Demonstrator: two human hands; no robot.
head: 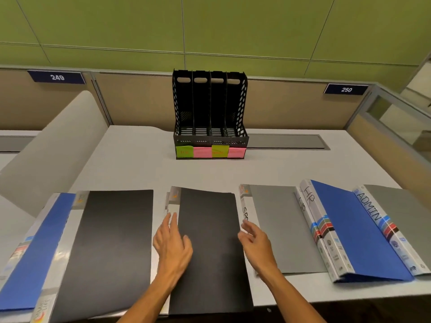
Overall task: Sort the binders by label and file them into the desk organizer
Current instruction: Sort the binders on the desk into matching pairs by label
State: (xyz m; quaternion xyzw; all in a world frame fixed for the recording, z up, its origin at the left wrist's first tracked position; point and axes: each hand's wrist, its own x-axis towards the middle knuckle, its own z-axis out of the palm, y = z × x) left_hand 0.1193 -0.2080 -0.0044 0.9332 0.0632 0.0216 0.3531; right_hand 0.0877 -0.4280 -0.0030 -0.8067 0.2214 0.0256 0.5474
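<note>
Several binders lie flat in a row along the desk's near edge. A black binder [211, 248] is in the middle. My left hand [172, 245] rests on its left edge with fingers spread over the spine. My right hand [256, 245] hovers at its right edge, fingers apart, holding nothing. To the left lie another black binder [109, 248] and a blue one [30, 259]. To the right are a grey binder [286, 229], a blue binder [354, 231] with a spine marked HR, and a grey one [401, 213] marked ADMIN. The black desk organizer [210, 141] stands empty at the back, with green and pink sticky labels on its front.
Beige partition panels with number plates 249 [57, 77] and 250 [346, 89] close the back of the desk. A grey cable flap [286, 141] sits right of the organizer. A curved white divider [53, 145] rises at the left. A glass panel [396, 122] bounds the right side.
</note>
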